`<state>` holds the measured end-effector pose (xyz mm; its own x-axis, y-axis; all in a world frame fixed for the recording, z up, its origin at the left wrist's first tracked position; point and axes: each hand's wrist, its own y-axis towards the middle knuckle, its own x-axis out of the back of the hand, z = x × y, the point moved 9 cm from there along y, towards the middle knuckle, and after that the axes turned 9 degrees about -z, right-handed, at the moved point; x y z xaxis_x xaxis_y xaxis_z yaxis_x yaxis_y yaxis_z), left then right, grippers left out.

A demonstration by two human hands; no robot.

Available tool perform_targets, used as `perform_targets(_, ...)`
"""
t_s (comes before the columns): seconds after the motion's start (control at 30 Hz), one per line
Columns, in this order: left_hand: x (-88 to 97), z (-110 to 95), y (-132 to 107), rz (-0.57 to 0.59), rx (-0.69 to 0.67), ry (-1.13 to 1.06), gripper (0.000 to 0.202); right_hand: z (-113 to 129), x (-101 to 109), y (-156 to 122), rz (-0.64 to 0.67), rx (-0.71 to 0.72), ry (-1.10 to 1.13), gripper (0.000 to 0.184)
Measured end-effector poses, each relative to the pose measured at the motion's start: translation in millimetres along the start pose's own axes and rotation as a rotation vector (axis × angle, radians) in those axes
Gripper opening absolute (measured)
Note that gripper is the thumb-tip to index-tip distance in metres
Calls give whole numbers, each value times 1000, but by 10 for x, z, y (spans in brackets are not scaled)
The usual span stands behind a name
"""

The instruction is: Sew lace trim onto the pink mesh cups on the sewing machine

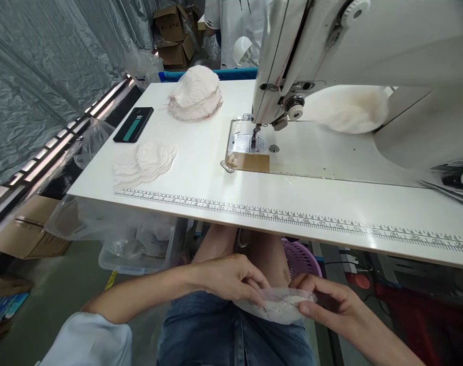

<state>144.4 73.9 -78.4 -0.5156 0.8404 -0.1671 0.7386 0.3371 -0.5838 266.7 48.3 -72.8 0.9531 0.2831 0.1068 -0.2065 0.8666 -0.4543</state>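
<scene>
Over my lap I hold a small, rounded white piece of thin, partly see-through material point(281, 311) with a rough, lacy-looking middle. I cannot tell whether it is fabric or a plastic bag. The fingers of my left hand point(237, 277) are closed on its left edge. On the right edge, my right hand point(328, 300) pinches it between thumb and fingers. Both hands are below the table's front edge. A white lace-edged fabric piece point(145, 162) lies flat on the table's left part, and behind it stands a white fabric hat point(196, 94) with frayed edges.
A white sewing machine point(330, 51) stands on the white table point(201, 157), its needle over a metal plate. Cream fabric point(346, 109) lies behind the needle. A phone point(133, 125) is at the left, scissors point(451, 193) at the right. A ruler strip point(292, 217) runs along the front edge.
</scene>
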Motion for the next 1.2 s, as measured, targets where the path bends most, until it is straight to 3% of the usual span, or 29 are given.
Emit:
perform_targets(0.2, 5, 3, -38, 70, 10, -8, 29, -19, 4, -7, -22, -32, -22, 26)
perform_targets(0.33, -14, -103, -92, 111, -87, 113, 35, -1, -41, -2, -25, -34, -15, 26)
perform_targets(0.5, -30, -226, -24, -53, -212, 227, 37, 44, -75, -4, -64, -9, -133, 33)
perform_targets(0.67, -55, -221, 60, -188, -184, 230, 27, 79, -46, -46, -114, 21, -244, 33)
perform_targets(1.0, -15, -71, 42, -126, -71, 65, 30, 21, -39, -68, -58, 8, -194, 31)
perform_targets(1.2, -48, -146, 17, -113, -102, 156, 39, 106, -112, -69, -53, 25, -221, 29)
